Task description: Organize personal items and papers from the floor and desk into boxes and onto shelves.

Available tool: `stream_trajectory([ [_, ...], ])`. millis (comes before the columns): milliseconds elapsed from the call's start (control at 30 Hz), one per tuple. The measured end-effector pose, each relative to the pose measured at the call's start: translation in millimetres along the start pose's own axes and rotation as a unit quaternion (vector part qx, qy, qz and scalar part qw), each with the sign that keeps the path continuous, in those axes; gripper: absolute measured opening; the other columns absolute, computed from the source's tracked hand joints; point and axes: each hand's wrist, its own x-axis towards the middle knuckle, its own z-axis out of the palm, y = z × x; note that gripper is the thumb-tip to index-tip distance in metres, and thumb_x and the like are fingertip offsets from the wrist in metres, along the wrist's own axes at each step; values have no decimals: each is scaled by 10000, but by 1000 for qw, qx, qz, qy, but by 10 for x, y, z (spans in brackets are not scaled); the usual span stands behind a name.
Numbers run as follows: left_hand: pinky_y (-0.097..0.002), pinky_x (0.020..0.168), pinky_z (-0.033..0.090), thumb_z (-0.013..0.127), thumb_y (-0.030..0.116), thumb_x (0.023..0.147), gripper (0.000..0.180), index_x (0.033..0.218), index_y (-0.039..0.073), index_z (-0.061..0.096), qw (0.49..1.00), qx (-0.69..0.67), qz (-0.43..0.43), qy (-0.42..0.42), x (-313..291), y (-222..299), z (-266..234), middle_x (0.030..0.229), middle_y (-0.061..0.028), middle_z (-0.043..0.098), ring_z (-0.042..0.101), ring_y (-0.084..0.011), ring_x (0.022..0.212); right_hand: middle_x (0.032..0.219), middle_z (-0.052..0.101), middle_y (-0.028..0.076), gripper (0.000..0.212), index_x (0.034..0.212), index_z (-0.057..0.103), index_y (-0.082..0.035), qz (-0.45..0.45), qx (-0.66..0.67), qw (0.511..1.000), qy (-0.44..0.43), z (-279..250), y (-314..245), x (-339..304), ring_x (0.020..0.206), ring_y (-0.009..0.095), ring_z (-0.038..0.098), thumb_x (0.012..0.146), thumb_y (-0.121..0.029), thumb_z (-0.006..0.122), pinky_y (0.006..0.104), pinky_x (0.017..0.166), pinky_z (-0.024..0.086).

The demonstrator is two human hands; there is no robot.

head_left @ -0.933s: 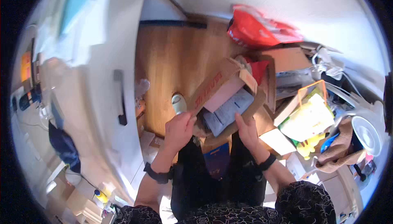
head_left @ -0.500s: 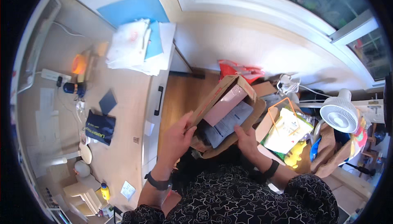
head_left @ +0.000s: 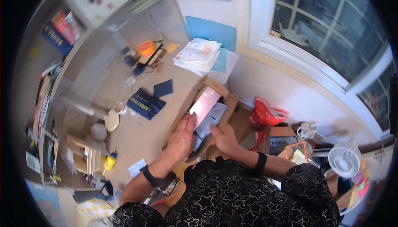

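Observation:
An open cardboard box [head_left: 227, 89] is in front of me, tilted, its left side over the desk's edge. Inside it lie a long, shiny pink box [head_left: 206, 102] and, to its right, a grey plastic mailer [head_left: 213, 118] with a printed label. My left hand [head_left: 182, 137] rests with fingers stretched over the pink box's near end; its palm covers part of the cardboard box's left side. My right hand [head_left: 225, 139] grips the cardboard box's near right side, thumb on the inside; its other fingers are mostly hidden.
The desk [head_left: 166, 102] holds a dark pouch [head_left: 146, 103], a dark square [head_left: 163, 88], a paper stack [head_left: 198, 54] and a yellow bottle [head_left: 110, 161]. On the right are a red bag [head_left: 267, 113], a white fan [head_left: 344, 159] and another carton [head_left: 282, 131]. A window [head_left: 319, 28] is beyond.
The view has swung left, and the cardboard box now overlaps the desk's edge. My left hand has shifted from the box's left wall onto the pink box; my right hand keeps its hold.

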Motion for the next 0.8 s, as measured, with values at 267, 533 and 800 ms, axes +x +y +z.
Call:
stream_trajectory([
  [267, -373, 784, 470, 563, 57, 691, 690, 1290, -60, 240, 970, 190, -117, 94, -127, -676, -230, 1160, -214, 395, 446, -338, 1061, 843, 579, 267, 313, 945, 515, 39, -114, -109, 985, -74, 966, -183, 276, 839, 434, 540, 786, -230, 492, 447, 715, 442],
  [533, -362, 750, 483, 636, 131, 676, 743, 1289, -41, 253, 967, 138, -214, 7, 217, -761, -330, 1123, -204, 414, 554, -343, 925, 588, 543, 69, 186, 776, 545, 20, -181, -104, 976, -67, 996, -136, 814, 465, 159, 520, 798, -164, 519, 291, 405, 398],
  [800, -390, 741, 482, 626, 197, 613, 591, 1108, -50, 417, 972, 94, -216, -8, 302, -572, -558, 1081, -236, 468, 577, -370, 881, 656, 572, 172, 249, 891, 527, 65, -119, -94, 986, -71, 813, -304, 800, 592, 298, 567, 765, -151, 519, 374, 558, 450],
])
